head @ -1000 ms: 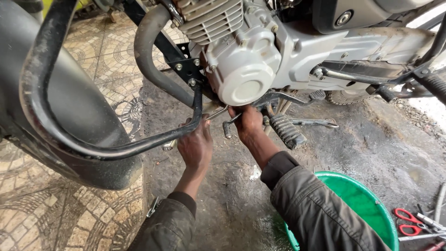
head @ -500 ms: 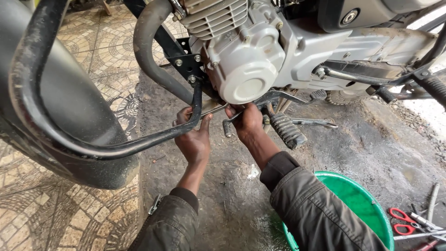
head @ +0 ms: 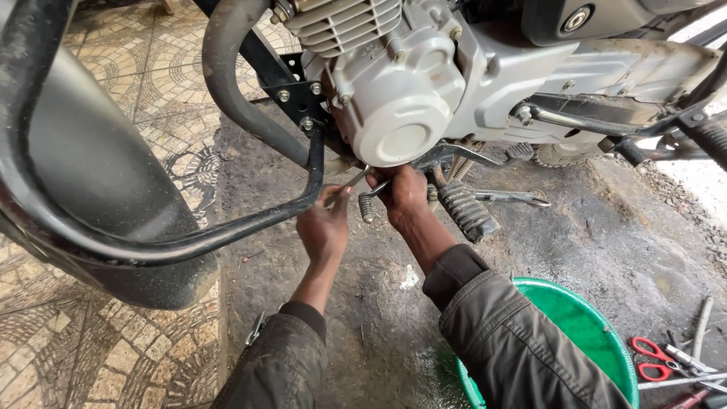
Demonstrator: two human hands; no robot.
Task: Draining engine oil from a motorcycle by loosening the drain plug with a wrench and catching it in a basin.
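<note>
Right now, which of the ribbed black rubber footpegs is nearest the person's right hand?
The ribbed black rubber footpeg just beside the right hand, under the engine; the other peg sits far right at the frame edge.

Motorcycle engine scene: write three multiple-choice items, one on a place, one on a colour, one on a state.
1. Where is the basin?
A. lower right, on the ground
B. on the seat
C. hung on the crash bar

2. What colour are the scissors' handles?
A. blue
B. red
C. yellow

3. What is the left hand doing?
A. resting flat on the ground
B. gripping a metal wrench under the engine
C. holding the basin

Answers: A, it sits beside the right sleeve; B, the red loops show; B, its fingers close around the tool.
</note>
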